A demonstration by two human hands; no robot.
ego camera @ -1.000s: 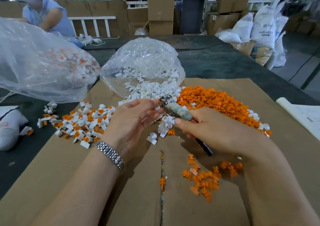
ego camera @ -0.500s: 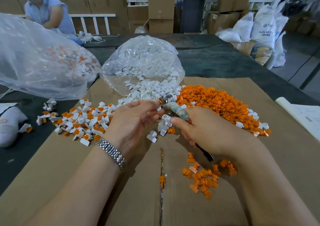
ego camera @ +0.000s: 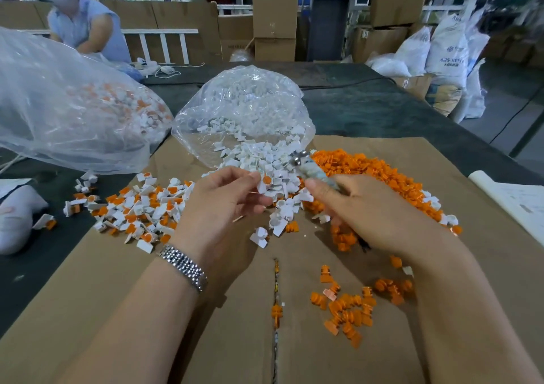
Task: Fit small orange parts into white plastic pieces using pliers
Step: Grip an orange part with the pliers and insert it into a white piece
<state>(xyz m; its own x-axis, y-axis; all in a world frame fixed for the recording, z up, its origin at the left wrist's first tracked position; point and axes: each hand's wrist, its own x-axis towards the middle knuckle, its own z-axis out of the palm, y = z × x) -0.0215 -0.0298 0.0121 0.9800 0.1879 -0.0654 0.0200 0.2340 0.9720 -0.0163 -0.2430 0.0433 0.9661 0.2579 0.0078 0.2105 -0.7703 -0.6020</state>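
My left hand pinches a white plastic piece with an orange part set in it between thumb and fingers. My right hand grips the pliers by their wrapped handle, the metal jaws pointing up and left, apart from the held piece. A heap of loose orange parts lies behind the right hand. Loose white pieces spill from a clear bag. Fitted white-and-orange pieces lie in a pile to the left.
Brown cardboard covers the dark table. A big clear bag of fitted pieces lies at the left. Scattered orange parts sit near my right forearm. Another person works at the far left. Paper lies at the right edge.
The pliers' jaws have come away from the piece in my left hand. My left hand now holds the piece with its orange part showing, slightly lowered from the jaws.
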